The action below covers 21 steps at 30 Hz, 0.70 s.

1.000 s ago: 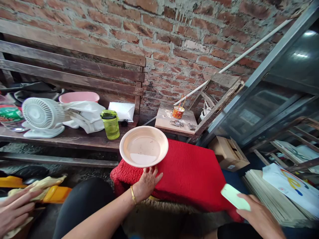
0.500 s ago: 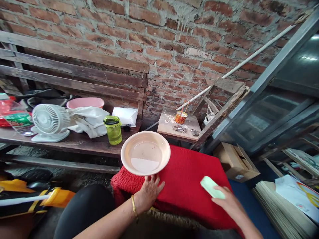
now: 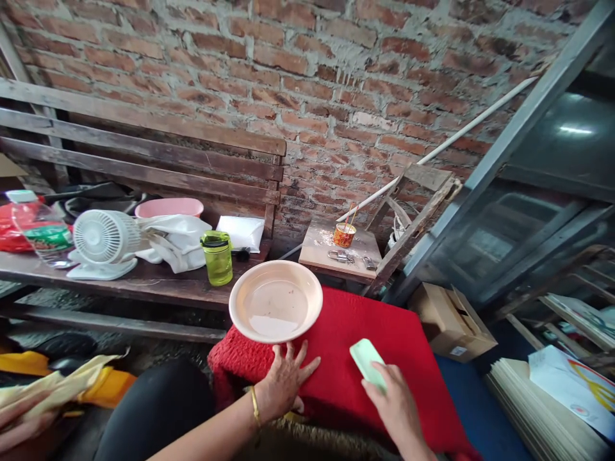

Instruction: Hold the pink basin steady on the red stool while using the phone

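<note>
On the red cloth point(image 3: 365, 320) stands a round cream basin point(image 3: 233, 314) with shallow clear water and a few dark specks in it. My left hand point(image 3: 283, 381), a gold bracelet at its wrist, lies spread with its fingertips at the basin's near rim; whether they press on it is unclear. To the right, my right hand point(image 3: 396, 397) grips a flat, pale green rounded-rectangular object point(image 3: 368, 362) between thumb and fingers. Its underside is hidden, so its exact kind does not show. It is held just over the cloth, right of the basin.
The wooden bench point(image 3: 144, 285) at left bears a white fan point(image 3: 103, 237), a green bottle point(image 3: 218, 259), a pink basin point(image 3: 170, 207) and a plastic bottle point(image 3: 41, 224). A small table point(image 3: 312, 253) stands behind. A cardboard box point(image 3: 446, 326) is right. Another person's hand point(image 3: 24, 416) shows lower left.
My right hand has moved left, bringing the pale green object nearer the basin. My left fingers are spread wider. Pale cloth and another person's hand have come in at lower left.
</note>
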Motion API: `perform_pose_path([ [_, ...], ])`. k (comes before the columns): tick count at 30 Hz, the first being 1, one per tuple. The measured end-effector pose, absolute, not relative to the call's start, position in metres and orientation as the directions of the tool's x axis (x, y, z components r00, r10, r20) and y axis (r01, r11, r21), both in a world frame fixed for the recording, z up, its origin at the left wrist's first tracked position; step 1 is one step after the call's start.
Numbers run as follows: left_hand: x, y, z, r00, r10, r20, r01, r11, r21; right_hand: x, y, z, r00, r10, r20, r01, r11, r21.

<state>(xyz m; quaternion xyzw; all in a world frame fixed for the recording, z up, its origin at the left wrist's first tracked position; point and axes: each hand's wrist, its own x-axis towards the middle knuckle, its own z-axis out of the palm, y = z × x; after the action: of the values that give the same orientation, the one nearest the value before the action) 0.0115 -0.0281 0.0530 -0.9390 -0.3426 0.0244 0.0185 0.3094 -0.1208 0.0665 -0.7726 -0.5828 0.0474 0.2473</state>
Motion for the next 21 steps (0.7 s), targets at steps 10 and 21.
perform_pose_path([
  [10,0.014,-0.032,0.055,0.758,0.651,-0.032,0.648,-0.758,-0.069,0.447,-0.174,0.078,0.699,0.715,-0.004,0.656,-0.644,-0.393],
  [21,0.018,-0.03,0.048,0.737,0.672,-0.072,0.664,-0.74,-0.105,0.365,-0.151,0.066,0.459,0.877,0.143,0.802,-0.339,-0.492],
])
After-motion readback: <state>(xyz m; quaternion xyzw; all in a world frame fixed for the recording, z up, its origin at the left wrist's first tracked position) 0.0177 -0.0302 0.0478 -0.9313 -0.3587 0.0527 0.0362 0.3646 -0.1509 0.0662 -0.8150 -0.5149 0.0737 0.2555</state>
